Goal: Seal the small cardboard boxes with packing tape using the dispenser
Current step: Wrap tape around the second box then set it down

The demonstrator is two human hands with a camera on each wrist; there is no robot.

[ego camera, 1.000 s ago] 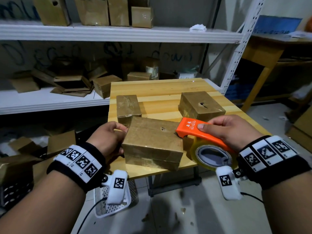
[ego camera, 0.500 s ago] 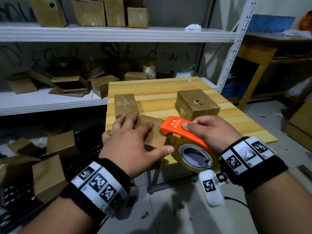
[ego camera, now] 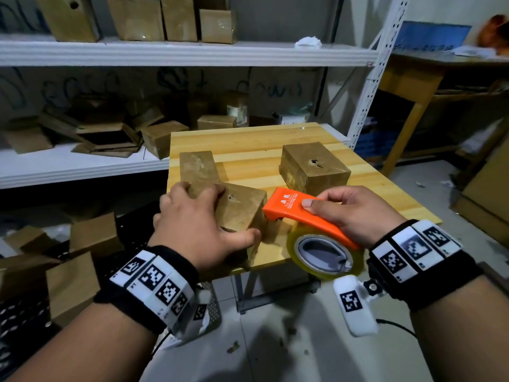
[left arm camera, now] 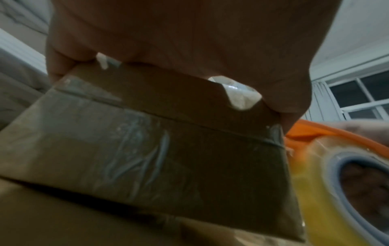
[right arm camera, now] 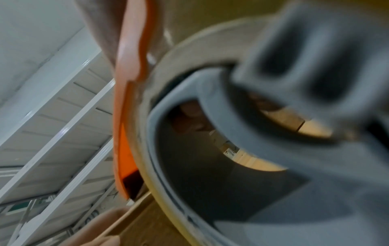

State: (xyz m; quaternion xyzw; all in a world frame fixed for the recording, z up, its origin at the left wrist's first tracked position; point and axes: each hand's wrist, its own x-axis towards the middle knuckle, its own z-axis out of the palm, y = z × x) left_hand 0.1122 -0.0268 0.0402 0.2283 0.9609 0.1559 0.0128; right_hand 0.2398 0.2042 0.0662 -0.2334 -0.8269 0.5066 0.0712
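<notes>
A small brown cardboard box [ego camera: 243,209] lies at the near edge of the wooden table [ego camera: 248,139], with wrinkled clear tape on its near side [left arm camera: 147,158]. My left hand [ego camera: 192,224] lies over its top. The fingers hook the far edge and the thumb presses the near side. My right hand [ego camera: 355,213] grips the orange tape dispenser [ego camera: 286,208], forefinger stretched along its top. The dispenser's front edge touches the box's right side. Its yellowish tape roll [ego camera: 325,255] hangs off the table's near edge. In the right wrist view, the roll's grey hub [right arm camera: 294,83] is blurred.
Two more small boxes stand on the table, one behind my left hand [ego camera: 197,168] and one at the right [ego camera: 314,166]. White metal shelves [ego camera: 165,51] with more cardboard boxes stand behind. Flattened cartons [ego camera: 82,244] and a perforated basket lie on the floor to the left.
My left hand has moved from the box's left side onto its top. The box has turned and sits lower at the table edge. The dispenser stays against its right side.
</notes>
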